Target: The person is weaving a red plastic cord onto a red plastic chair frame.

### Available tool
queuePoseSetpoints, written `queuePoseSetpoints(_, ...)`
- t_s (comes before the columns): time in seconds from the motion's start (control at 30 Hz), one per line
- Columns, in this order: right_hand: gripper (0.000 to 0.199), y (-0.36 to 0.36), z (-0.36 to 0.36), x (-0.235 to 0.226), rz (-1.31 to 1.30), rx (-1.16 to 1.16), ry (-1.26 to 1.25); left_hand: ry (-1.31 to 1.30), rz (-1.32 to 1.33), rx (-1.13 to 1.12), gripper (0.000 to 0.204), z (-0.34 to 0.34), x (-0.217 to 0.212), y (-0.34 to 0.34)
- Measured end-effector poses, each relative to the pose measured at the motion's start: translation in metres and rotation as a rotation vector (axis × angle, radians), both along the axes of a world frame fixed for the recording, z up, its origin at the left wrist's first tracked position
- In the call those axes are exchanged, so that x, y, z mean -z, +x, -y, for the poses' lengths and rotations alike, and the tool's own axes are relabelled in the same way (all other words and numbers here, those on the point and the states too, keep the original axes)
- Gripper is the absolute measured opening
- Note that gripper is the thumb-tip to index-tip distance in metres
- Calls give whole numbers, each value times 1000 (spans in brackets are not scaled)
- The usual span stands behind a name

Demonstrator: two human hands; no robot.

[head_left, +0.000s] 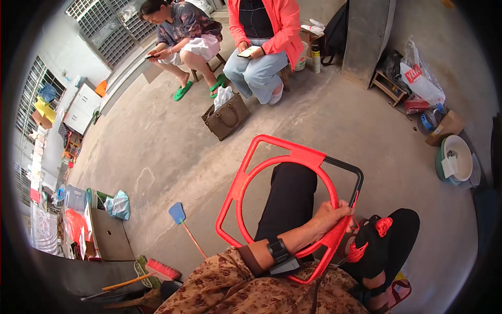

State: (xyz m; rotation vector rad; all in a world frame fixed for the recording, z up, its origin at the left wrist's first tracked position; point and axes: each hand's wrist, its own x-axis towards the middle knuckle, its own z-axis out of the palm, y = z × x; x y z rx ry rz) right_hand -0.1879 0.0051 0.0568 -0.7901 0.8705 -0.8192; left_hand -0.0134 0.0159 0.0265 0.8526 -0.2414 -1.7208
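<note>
A square frame (pixel 228 209) with a ring inside it is tilted over my lap. Most of it is covered in red, and one far right corner shows bare black. My left hand (pixel 332 215), with a dark band on its wrist, is closed around the frame's right side. My right hand (pixel 347 245) is mostly hidden behind that side, so its fingers cannot be read. Close by, a red bunched strip (pixel 384 226) and another red bunch (pixel 357 253) lie against my dark trouser leg (pixel 403 230).
Two seated people (pixel 180 42) hold phones ahead. A brown handbag (pixel 228 117) stands on the concrete floor. A blue fly swatter (pixel 178 212) and a red-bristled broom (pixel 163 269) are at left. Basins (pixel 460 152) and a cardboard box (pixel 445 128) sit by the right wall.
</note>
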Motion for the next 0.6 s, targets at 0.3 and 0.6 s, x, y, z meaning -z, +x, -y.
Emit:
queuePoseSetpoints(0.3, 13, -16, 14, 9, 41, 200, 119, -79, 19, 72, 17, -8, 1, 2)
queuePoseSetpoints(0.6, 16, -42, 36, 16, -300, 92, -340, 37, 117, 32, 16, -5, -12, 4)
